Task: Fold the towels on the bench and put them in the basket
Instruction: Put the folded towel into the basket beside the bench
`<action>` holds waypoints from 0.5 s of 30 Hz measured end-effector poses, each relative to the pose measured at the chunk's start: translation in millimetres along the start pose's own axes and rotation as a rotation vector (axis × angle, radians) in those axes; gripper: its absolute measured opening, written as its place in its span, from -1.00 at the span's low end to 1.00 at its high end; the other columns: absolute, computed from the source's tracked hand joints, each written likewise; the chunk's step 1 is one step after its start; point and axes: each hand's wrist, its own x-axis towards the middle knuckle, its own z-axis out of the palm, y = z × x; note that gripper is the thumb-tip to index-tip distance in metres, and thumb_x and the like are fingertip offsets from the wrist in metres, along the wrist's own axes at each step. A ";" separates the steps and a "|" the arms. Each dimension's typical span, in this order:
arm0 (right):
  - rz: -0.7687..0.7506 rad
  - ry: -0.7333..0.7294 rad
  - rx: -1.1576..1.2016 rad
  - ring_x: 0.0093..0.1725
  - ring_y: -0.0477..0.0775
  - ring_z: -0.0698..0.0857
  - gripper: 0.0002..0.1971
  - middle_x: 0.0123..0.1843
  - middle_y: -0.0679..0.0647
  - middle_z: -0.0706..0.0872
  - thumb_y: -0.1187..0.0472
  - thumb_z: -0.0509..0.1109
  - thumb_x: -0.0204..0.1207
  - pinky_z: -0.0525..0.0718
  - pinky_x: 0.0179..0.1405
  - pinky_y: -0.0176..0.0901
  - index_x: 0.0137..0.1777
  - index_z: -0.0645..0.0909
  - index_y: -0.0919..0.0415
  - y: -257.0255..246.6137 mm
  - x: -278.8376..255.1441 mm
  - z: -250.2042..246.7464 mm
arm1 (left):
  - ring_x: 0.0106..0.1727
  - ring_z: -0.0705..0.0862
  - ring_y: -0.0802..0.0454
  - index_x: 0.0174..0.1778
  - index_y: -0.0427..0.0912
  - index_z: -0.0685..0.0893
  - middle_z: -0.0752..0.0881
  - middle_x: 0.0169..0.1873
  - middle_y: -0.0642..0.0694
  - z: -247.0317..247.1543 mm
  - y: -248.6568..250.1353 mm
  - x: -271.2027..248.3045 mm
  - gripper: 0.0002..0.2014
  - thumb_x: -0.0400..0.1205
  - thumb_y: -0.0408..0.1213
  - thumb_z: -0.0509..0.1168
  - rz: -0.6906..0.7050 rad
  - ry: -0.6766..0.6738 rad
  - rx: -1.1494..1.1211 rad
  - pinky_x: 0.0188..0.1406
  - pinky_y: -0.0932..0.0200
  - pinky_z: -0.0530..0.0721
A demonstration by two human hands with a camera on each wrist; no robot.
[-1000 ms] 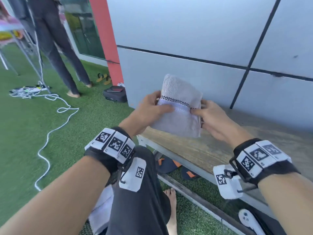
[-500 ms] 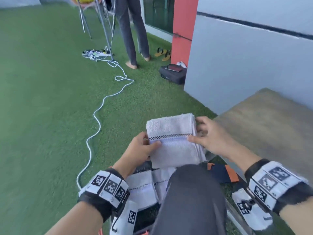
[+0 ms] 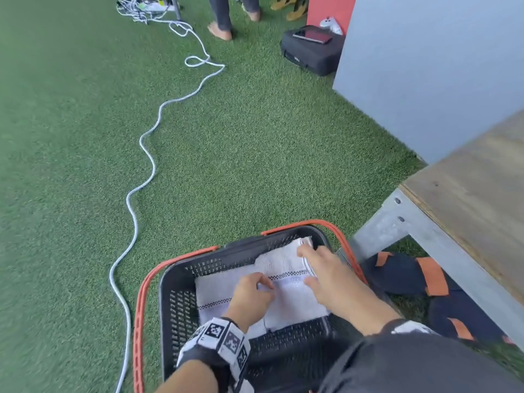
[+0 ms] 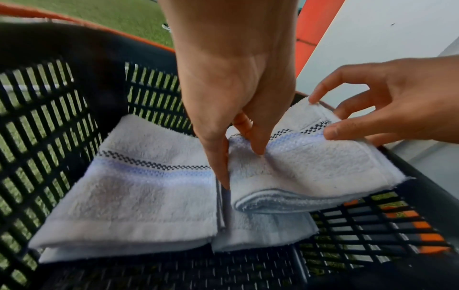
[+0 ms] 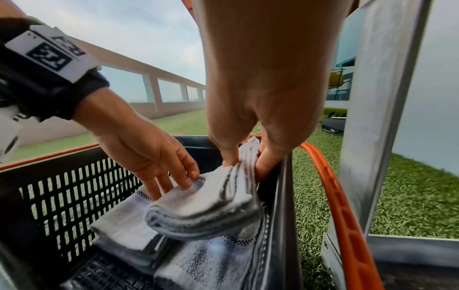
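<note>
place: outdoor terrace | cues: artificial turf (image 3: 71, 165), parapet wall (image 5: 154, 78), open sky

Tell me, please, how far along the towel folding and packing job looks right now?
Done: two folded towels already lie in the black basket. In hand: the left hand and right hand are lowering a third folded towel onto them, still pinching it. Left: letting go. The visible part of the bench holds no towels.

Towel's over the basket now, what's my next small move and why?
Probably lower the folded towel flat and let go: both hands, left and right, hold it tilted inside the basket, its near edge overlapping a towel already there.
</note>
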 end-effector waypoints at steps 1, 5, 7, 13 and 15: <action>0.020 -0.014 -0.031 -0.17 0.04 0.64 -0.58 0.11 0.03 0.44 0.34 0.33 0.64 0.57 -0.28 -0.09 0.37 0.30 -0.02 0.7 2.7 4.3 | -0.46 0.48 0.08 0.07 -0.24 0.71 0.59 -0.30 -0.05 3.7 -0.8 3.1 -0.86 0.65 -0.43 0.30 -0.011 -0.014 0.003 -0.57 0.33 0.46; 0.063 -0.149 -0.103 -0.23 0.04 0.47 -0.53 0.23 0.16 0.45 0.62 0.22 0.52 0.34 -0.33 -0.17 0.34 0.38 0.20 -2.7 9.7 14.8 | -0.26 0.59 -0.05 0.20 -0.13 0.72 0.67 -0.21 -0.01 12.0 -7.3 9.5 -0.75 0.64 -0.39 0.31 -0.081 -0.108 0.019 -0.29 0.13 0.59; 0.067 -0.178 -0.115 -0.10 0.12 0.58 -0.57 0.29 0.19 0.47 0.60 0.26 0.54 0.39 -0.20 -0.11 0.34 0.43 0.24 -3.6 10.6 16.3 | -0.25 0.63 -0.06 0.28 -0.13 0.71 0.69 -0.18 0.00 13.8 -10.7 10.9 -0.70 0.63 -0.35 0.33 -0.101 -0.126 0.035 -0.21 0.04 0.71; 0.084 -0.235 -0.063 0.15 0.21 0.69 -0.58 0.25 0.18 0.55 0.55 0.27 0.54 0.52 -0.09 -0.12 0.36 0.47 0.25 -0.7 11.3 19.3 | -0.30 0.67 0.02 0.28 -0.15 0.70 0.75 -0.15 -0.08 17.0 -8.6 11.0 -0.71 0.64 -0.30 0.33 -0.104 -0.057 0.073 -0.23 0.08 0.75; 0.065 -0.206 0.006 0.12 0.16 0.69 -0.63 0.21 0.16 0.57 0.50 0.24 0.55 0.60 -0.06 -0.09 0.32 0.49 0.21 4.4 11.1 15.0 | -0.24 0.69 0.02 0.21 -0.15 0.69 0.71 -0.15 -0.06 14.6 -1.5 7.9 -0.75 0.63 -0.26 0.33 -0.095 -0.031 0.105 -0.19 0.09 0.78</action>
